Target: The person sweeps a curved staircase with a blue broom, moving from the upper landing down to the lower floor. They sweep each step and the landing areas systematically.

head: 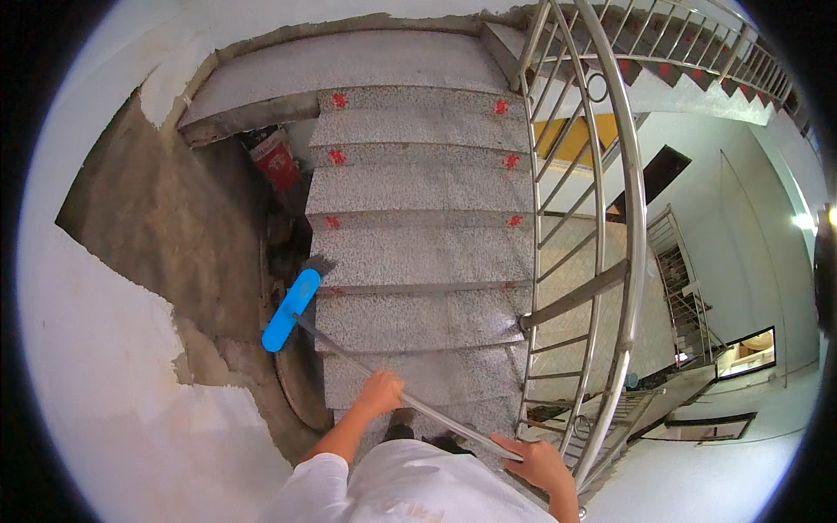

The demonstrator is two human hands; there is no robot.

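Observation:
A broom with a blue head (291, 310) and a long metal handle (444, 418) slants across the lower middle of the view. My left hand (381, 392) is closed around the handle's middle part. Near the handle's end, my right hand (537, 461) grips it beside the stair railing. The broom head is at the left edge of the speckled stone stairs (418, 252), partly over the dark gap there. Its dark bristles show at the upper end, by a step's edge; the rest of them are hidden under the head.
A stainless steel railing (633, 261) borders the stairs on the right, with a lower floor beyond it. Along the left lie a dark gap and a partly bare, peeling wall (176, 222). A red item (276, 163) lies in the gap. A landing (366, 60) tops the stairs.

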